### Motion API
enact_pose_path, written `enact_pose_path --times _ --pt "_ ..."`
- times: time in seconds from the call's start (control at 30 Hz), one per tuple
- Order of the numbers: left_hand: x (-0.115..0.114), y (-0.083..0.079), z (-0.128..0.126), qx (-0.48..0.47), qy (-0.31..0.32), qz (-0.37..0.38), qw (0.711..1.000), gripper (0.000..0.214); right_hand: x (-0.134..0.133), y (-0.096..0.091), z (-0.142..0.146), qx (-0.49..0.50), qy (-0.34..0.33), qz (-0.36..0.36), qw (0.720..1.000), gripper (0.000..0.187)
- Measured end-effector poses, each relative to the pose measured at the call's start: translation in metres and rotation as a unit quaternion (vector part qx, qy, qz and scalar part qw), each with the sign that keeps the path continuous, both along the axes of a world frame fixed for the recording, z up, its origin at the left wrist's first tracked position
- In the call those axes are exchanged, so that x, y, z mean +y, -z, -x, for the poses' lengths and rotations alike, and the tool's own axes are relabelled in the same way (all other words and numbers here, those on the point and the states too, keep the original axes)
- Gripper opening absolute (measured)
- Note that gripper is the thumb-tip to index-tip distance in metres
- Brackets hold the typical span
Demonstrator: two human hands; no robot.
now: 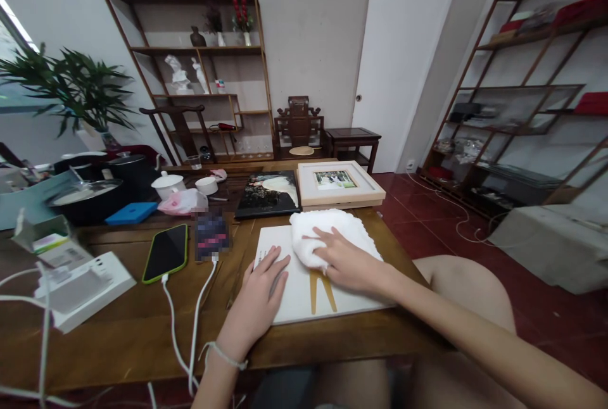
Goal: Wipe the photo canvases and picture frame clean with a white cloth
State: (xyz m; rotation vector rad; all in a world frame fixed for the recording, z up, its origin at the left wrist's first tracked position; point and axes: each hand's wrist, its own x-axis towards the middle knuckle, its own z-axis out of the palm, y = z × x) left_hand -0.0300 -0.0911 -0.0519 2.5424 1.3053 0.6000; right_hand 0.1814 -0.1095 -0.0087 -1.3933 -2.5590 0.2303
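Note:
A white board (289,301) lies flat near the table's front edge, with two gold-brown strips (323,292) showing on its surface. My right hand (344,261) presses down on a bunched white cloth (351,222) over the board's upper part. Some of the cloth bulges out beside the thumb, and the fingers bear on top of it. What lies under the cloth is hidden. On the board's left side rests my left hand (259,295), palm down, its fingers stretched out and holding nothing.
Behind the board are a light wooden picture frame (342,200) and a dark picture panel (251,197). Leftward lie a green-cased phone (166,254) and a pixelated item (212,236), both with white cables. A white box (90,298), blue box (132,213) and white lidded pot (168,186) stand farther left.

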Motion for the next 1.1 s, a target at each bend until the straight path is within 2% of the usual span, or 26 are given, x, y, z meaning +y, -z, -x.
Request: enact_pose_path --times 0.17,0.23,0.3,0.4,0.5,0.67,0.77,0.87,1.1 --pt "0.001 -0.002 -0.001 0.001 0.005 0.002 1.000 0.038 -0.069 -0.004 0.013 -0.044 -0.034 0.027 0.998 0.031" --pt "0.000 -0.003 -0.001 -0.001 0.009 0.001 1.000 0.037 -0.086 -0.006 0.017 -0.038 -0.054 0.042 0.997 0.032" --pt "-0.001 -0.003 -0.001 -0.002 0.011 0.000 1.000 0.037 -0.090 -0.006 0.016 -0.022 -0.063 0.050 0.997 0.032" --pt "-0.001 -0.002 0.000 -0.003 0.007 -0.005 1.000 0.037 -0.072 -0.003 0.010 0.010 -0.030 0.036 0.999 0.031" --pt "0.001 0.000 0.000 -0.001 0.006 -0.005 1.000 0.038 -0.034 0.002 0.002 0.036 0.011 0.009 0.999 0.031" --pt "0.001 -0.002 0.001 -0.008 0.009 0.000 1.000 0.037 0.029 0.009 -0.003 0.037 0.013 -0.033 0.999 0.026" --pt "0.000 -0.003 0.001 -0.012 0.005 0.004 1.000 0.036 0.039 0.009 0.001 0.008 0.005 -0.036 0.999 0.030" --pt "0.000 -0.003 0.000 -0.014 0.007 0.001 1.000 0.036 0.019 0.005 0.007 -0.016 -0.017 -0.041 0.999 0.037" --pt "0.000 -0.003 0.001 -0.008 0.021 -0.005 1.000 0.036 -0.072 -0.003 0.025 -0.037 -0.052 0.012 0.998 0.030"
